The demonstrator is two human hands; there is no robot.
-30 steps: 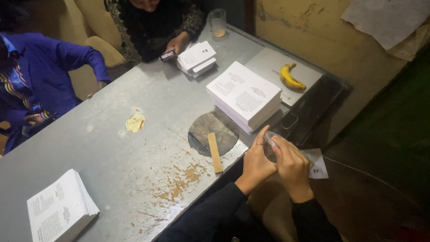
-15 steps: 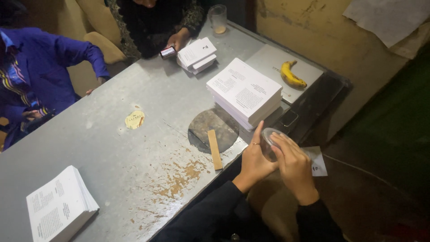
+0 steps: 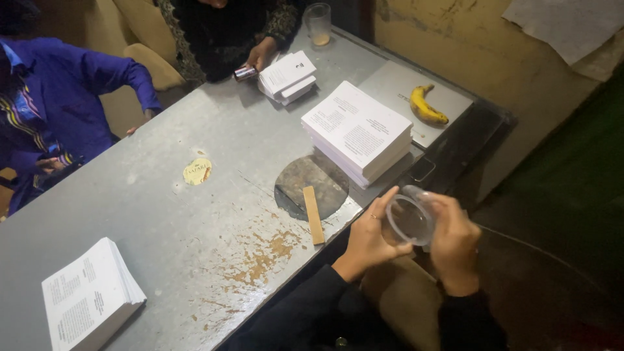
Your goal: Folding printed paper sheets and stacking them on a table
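Observation:
Both my hands hold a clear plastic cup (image 3: 409, 220) just off the near edge of the grey metal table (image 3: 195, 214). My left hand (image 3: 369, 235) grips its rim from the left, with a ring on one finger. My right hand (image 3: 454, 239) wraps around the cup's right side. The cup's mouth faces me and looks empty. A tall stack of printed white sheets (image 3: 357, 133) lies on the table just beyond my hands. A dark round disc (image 3: 311, 185) and a small wooden strip (image 3: 313, 214) lie to the left of the cup.
A banana (image 3: 427, 107) lies on a grey board at the far right. A smaller paper stack (image 3: 288, 77) and a glass (image 3: 318, 25) stand at the far end by a seated person's hand (image 3: 260, 57). Another paper stack (image 3: 88, 299) lies near left. A person in blue (image 3: 58, 117) sits left.
My hands have turned the clear cup so its mouth faces me more fully. The person at the far end has shifted a hand slightly by the small paper stack.

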